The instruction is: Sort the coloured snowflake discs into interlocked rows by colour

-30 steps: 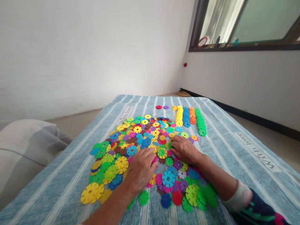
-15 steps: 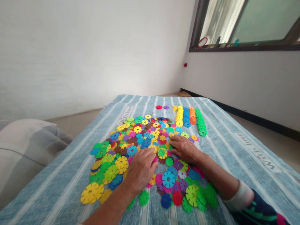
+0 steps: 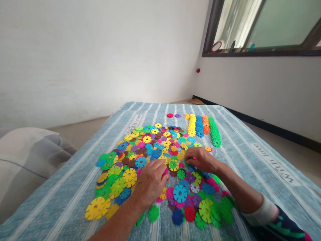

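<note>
A wide pile of colourful notched discs [image 3: 140, 162] covers the middle of the striped cloth. My left hand [image 3: 152, 180] rests over the pile's centre, its fingers curled round something pink that shows at the thumb side. To its right, my right hand [image 3: 200, 158] is bent down over the discs, fingers closed, with a bit of pink showing beneath; what it grips is mostly hidden. Beyond it lie overlapping rows of yellow discs [image 3: 192, 125], blue discs [image 3: 199, 126], orange discs [image 3: 205, 125] and green discs [image 3: 214, 132].
A single red disc [image 3: 170, 115] and a purple disc [image 3: 178, 115] lie at the far side of the striped cloth [image 3: 82, 180]. Pale translucent fabric [image 3: 27, 160] is at the left. A wall and a window frame [image 3: 250, 53] stand beyond.
My right hand has lifted slightly and shifted right, its fingers now more curled. My left hand stays in nearly the same place.
</note>
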A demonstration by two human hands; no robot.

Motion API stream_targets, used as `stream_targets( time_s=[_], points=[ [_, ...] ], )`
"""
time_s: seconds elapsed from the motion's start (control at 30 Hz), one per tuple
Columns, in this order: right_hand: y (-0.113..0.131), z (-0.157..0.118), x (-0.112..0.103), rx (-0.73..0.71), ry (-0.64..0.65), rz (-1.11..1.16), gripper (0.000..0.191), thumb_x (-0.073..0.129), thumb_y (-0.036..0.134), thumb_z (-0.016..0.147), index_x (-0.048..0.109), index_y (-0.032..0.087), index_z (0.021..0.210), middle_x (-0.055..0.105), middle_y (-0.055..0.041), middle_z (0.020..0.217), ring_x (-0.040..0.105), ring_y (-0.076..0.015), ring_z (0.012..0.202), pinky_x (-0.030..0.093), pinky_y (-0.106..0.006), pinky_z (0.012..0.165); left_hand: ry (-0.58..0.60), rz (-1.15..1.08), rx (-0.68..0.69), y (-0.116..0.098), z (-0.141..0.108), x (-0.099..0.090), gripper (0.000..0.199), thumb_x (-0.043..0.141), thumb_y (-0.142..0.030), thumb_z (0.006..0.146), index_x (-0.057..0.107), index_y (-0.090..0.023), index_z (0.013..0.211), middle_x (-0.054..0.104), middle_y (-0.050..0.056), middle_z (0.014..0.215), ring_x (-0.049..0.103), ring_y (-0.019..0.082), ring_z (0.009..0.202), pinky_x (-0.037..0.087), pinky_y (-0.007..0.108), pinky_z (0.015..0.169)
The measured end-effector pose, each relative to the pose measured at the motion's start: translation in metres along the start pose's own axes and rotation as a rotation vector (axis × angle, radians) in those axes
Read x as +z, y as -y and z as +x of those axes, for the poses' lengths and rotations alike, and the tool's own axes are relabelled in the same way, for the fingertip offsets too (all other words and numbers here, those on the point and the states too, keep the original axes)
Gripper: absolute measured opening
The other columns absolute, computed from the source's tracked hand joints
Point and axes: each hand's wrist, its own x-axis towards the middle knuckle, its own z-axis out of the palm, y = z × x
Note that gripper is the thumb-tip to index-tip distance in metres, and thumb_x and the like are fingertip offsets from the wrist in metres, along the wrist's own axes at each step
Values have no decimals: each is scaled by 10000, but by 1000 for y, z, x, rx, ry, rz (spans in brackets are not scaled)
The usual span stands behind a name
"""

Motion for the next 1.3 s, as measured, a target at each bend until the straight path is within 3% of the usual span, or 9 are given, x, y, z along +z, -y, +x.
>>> stream_targets(
  time_s=[0.17, 0.33, 0.43, 0.67, 0.83, 1.0, 1.3],
  points=[
    [-12, -1, -9, 143, -191, 245, 127, 566, 220, 790, 681, 188, 747, 681, -7, 752, 627, -140, 677, 487, -243, 626, -45, -26, 13, 3, -1, 3, 172, 570, -133, 777, 633, -203, 921, 676, 76, 1069, 609, 241, 997, 487, 439, 912],
    [-55, -12, -33, 379, -512, -12, 204, 549, 323, 767, 714, 203, 772, 706, -10, 737, 640, -170, 687, 488, -272, 643, -35, -11, 12, 4, -1, 2, 155, 580, -142, 763, 635, -203, 895, 676, 76, 1057, 608, 247, 981, 501, 432, 884],
    [-82, -26, -50, 488, -604, -102, 249, 508, 299, 762, 723, 180, 800, 716, -45, 772, 648, -201, 711, 475, -311, 669, -29, -3, 3, 4, -2, 2, 149, 592, -147, 755, 636, -209, 883, 678, 70, 1045, 607, 244, 981, 500, 428, 889],
    [-116, -46, -54, 624, -565, -228, 206, 540, 246, 717, 735, 186, 735, 708, -35, 677, 652, -207, 670, 451, -300, 642, -23, 4, 10, 5, -2, 6, 176, 583, -125, 775, 643, -181, 931, 668, 86, 1116, 600, 259, 1026, 491, 458, 914],
    [-121, -47, -47, 634, -520, -329, 204, 540, 243, 745, 742, 212, 751, 718, -40, 797, 646, -206, 762, 426, -280, 651, -6, 14, 11, 5, -1, 6, 178, 573, -128, 789, 645, -175, 945, 665, 90, 1130, 600, 262, 1033, 484, 471, 927],
    [-121, -49, -45, 686, -584, -468, 249, 499, 251, 779, 741, 203, 816, 689, -76, 875, 606, -205, 740, 374, -280, 602, -5, 0, 5, 5, -1, 5, 174, 596, -134, 773, 649, -178, 932, 672, 91, 1111, 603, 261, 1037, 484, 463, 933],
    [-108, -39, -22, 531, -565, -507, 258, 455, 264, 812, 697, 196, 752, 651, -44, 796, 569, -161, 716, 329, -250, 571, 48, -18, -20, 2, -1, 2, 182, 588, -131, 797, 631, -165, 970, 652, 93, 1158, 582, 259, 1080, 458, 463, 971]
  ],
)
